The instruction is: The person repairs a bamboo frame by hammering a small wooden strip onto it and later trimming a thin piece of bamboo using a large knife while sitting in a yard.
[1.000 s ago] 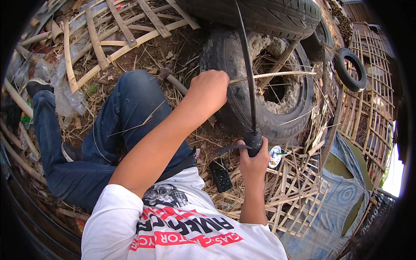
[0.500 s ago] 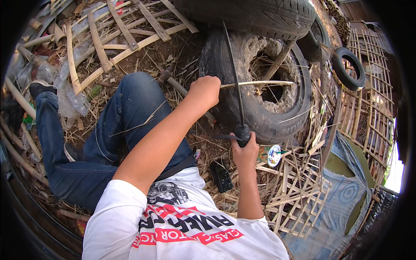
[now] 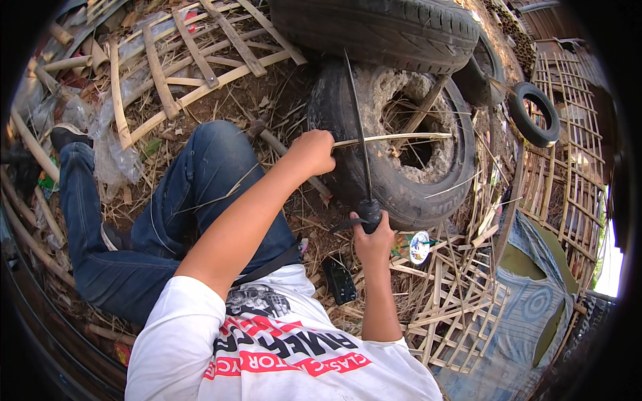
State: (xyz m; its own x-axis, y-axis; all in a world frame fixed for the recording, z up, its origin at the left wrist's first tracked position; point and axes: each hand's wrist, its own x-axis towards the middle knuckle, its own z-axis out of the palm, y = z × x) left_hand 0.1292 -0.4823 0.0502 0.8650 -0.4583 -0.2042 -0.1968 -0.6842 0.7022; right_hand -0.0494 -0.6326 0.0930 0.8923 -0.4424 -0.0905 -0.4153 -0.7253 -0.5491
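My left hand (image 3: 311, 152) is closed around one end of a pale bamboo strip (image 3: 408, 138). The strip reaches rightward in front of the old tyre (image 3: 445, 190), whose middle holds rough, concrete-like material around a dark hole. My right hand (image 3: 374, 239) grips the black handle of a machete (image 3: 357, 110). Its long, thin blade points away from me and crosses the strip a little right of my left fist. Whether the edge bites into the strip, I cannot tell. Where the blade tip ends, a second tyre (image 3: 374, 33) lies just beyond.
Slatted bamboo pieces lie at the far left (image 3: 194, 67) and as a lattice (image 3: 455, 314) at the right. A black phone-like object (image 3: 340, 281) and a white round lid (image 3: 419, 247) rest near my right forearm. Blue cloth (image 3: 528, 301) spreads at right. A smaller tyre (image 3: 535, 115) stands farther off.
The whole view has shifted slightly, so the tyres and both hands appear a little lower. Both grips are unchanged, and the blade still crosses the bamboo strip at nearly the same spot.
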